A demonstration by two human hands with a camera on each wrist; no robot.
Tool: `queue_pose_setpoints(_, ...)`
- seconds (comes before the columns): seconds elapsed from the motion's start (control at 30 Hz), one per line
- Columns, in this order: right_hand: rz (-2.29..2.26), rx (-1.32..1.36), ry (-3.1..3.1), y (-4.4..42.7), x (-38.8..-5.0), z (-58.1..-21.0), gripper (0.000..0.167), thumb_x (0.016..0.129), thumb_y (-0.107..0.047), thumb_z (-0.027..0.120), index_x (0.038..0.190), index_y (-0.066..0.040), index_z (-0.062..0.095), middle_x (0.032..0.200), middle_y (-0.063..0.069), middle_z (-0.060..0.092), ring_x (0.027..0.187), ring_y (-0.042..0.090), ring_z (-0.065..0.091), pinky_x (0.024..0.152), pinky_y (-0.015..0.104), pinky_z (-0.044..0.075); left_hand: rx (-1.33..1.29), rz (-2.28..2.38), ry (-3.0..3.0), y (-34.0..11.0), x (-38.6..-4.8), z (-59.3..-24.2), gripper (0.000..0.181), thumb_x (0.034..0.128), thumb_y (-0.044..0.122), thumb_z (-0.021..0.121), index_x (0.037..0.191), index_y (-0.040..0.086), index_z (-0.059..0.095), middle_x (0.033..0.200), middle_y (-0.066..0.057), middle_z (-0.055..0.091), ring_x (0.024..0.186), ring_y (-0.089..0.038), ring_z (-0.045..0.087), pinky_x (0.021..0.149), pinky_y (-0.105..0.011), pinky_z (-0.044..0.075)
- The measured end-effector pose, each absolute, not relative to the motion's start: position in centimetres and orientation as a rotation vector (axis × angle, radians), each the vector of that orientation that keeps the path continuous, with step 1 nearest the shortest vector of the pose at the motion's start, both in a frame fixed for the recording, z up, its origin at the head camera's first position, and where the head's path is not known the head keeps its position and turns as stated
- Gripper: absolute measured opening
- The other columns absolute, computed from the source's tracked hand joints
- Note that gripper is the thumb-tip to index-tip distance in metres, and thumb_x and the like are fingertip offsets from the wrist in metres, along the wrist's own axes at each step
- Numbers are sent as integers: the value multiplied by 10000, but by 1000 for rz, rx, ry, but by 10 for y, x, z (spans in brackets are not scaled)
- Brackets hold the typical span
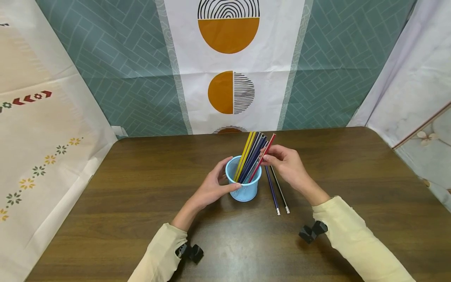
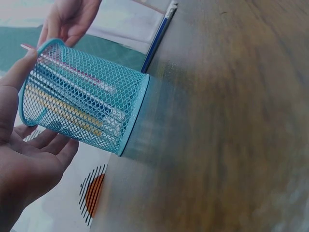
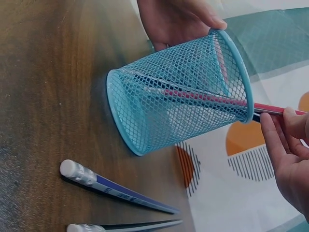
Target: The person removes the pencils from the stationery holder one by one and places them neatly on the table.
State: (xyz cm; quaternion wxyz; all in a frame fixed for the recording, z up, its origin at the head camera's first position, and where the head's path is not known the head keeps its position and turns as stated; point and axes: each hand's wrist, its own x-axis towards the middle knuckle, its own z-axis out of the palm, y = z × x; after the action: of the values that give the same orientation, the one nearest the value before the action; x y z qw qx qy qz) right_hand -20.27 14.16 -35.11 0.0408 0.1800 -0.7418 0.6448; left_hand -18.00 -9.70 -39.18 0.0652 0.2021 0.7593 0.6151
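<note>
A light blue mesh pencil cup (image 1: 245,194) stands upright on the table, with yellow, dark blue and other dark pencils (image 1: 251,156) leaning in it. My left hand (image 1: 213,186) holds the cup from the left, thumb near the front rim and fingers around the far side. Between thumb and fingers, my right hand (image 1: 287,162) pinches a red pencil (image 3: 270,109) near the cup's right rim. The red pencil's lower end is inside the cup, visible through the mesh in the right wrist view.
Right of the cup, a blue pencil (image 1: 272,192) and a black pencil (image 1: 281,192) lie on the brown wooden table (image 1: 158,188), their eraser ends toward me. Behind the table's far edge hangs a patterned green and white cloth (image 1: 141,78). Pale cloths hang at both sides.
</note>
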Motion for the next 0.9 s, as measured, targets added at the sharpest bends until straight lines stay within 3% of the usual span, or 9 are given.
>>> queue_pose_setpoints(0.17,1920,565,-2271,143,-201,-347,162,913,107,577,1059,170,609,1036,298,638,820,75,665,764,290,555,604,1864,2274,-97,-180,-391,807,842,34,740,1502,30,275,1443,-171,425,1318,-290,416,1079,-452,330)
queue_pose_setpoints(0.67,1811,611,-2306,145,-198,-331,167,912,84,596,1072,120,628,1040,244,658,808,102,667,761,302,556,611,1831,2304,-98,-180,-392,799,837,102,763,1494,90,310,1423,-118,453,1300,-249,432,1063,-447,355)
queue_pose_setpoints(0.9,1720,624,-2334,149,-199,-321,163,919,46,609,1074,82,643,1012,203,679,791,211,699,754,280,552,617,1832,2303,-98,-180,-391,800,838,102,761,1496,82,306,1419,-124,456,1298,-252,433,1062,-448,355)
